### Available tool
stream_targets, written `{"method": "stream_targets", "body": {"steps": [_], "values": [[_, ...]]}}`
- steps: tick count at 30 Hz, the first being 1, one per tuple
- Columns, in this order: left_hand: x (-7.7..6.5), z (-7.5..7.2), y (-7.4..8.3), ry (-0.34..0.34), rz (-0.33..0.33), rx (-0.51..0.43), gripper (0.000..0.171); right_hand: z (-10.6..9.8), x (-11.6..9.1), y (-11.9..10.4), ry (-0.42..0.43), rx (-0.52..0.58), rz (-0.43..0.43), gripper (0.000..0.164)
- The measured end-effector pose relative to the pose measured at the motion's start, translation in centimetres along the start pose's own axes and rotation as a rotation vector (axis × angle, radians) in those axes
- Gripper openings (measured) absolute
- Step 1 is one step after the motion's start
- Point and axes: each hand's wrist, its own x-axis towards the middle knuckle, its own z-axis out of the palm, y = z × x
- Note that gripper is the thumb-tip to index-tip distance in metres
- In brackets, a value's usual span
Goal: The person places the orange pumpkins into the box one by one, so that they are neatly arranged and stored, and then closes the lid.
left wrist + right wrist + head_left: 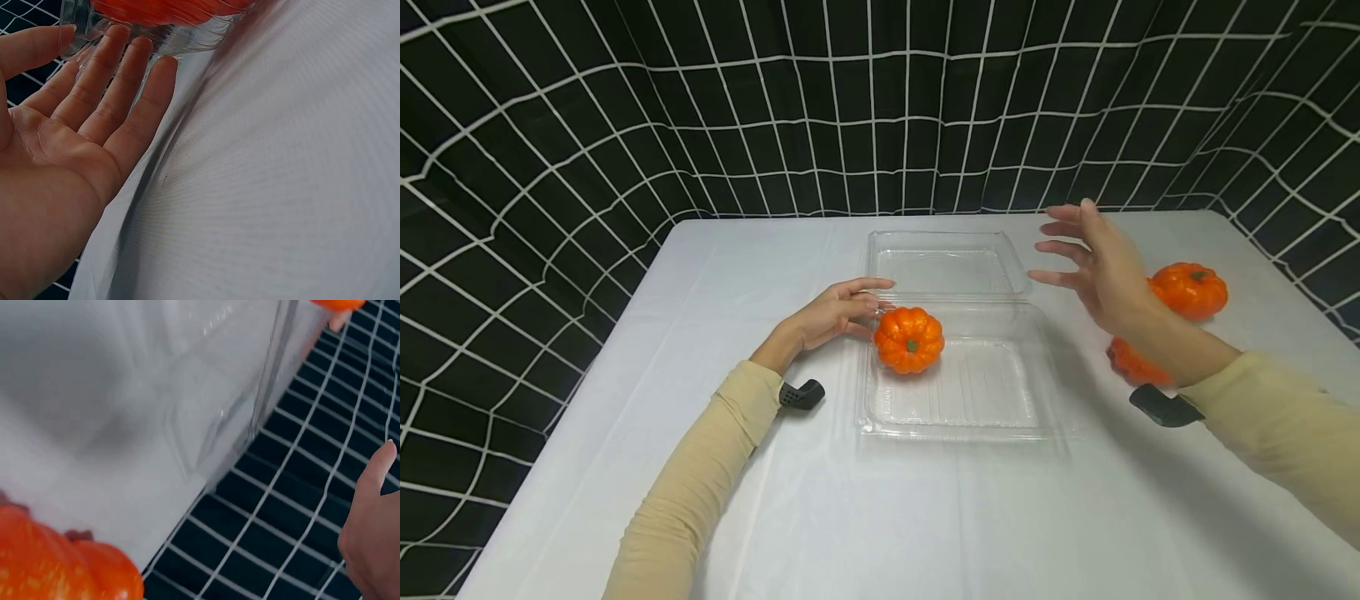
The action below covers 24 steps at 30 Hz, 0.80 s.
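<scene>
A clear plastic clamshell container [970, 429] lies unfolded on the table, its lid half [947, 235] toward the back. One small orange pumpkin [910, 340] sits in the left part of the near half, green stem up. My left hand [831, 315] is at the container's left side; in the left wrist view its extended fingers [125, 94] touch the plastic beside the pumpkin. Raised to the right of the container, my right hand [1101, 267] has its fingers spread and holds nothing. Two more pumpkins are nearest it: one [1191, 292] behind the wrist, another [1138, 364] partly hidden by the forearm.
A white cloth covers the table [940, 517]. Black fabric with a white grid [880, 108] hangs behind and along both sides. Dark wrist devices [1165, 407] sit on both cuffs.
</scene>
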Motion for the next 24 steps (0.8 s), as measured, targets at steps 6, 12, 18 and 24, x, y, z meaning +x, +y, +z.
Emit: {"method": "stream_targets", "body": {"steps": [6,12,18,24], "values": [[0.0,0.0,-0.1,-0.004,0.003,0.005,0.051,-2.6,0.0,-0.7,0.045,0.104,0.000,0.048],[-0.1,-0.1,-0.1,0.012,0.000,0.002,0.050,-5.2,-0.3,-1.3,0.089,0.205,0.043,0.051],[-0.2,0.0,-0.1,0.018,-0.001,-0.004,0.050,-7.8,-0.5,-1.6,0.161,0.369,0.084,0.044],[-0.2,0.0,-0.2,0.015,0.005,-0.006,0.050,-10.2,-0.9,-1.8,0.280,0.456,0.058,0.049]]}}
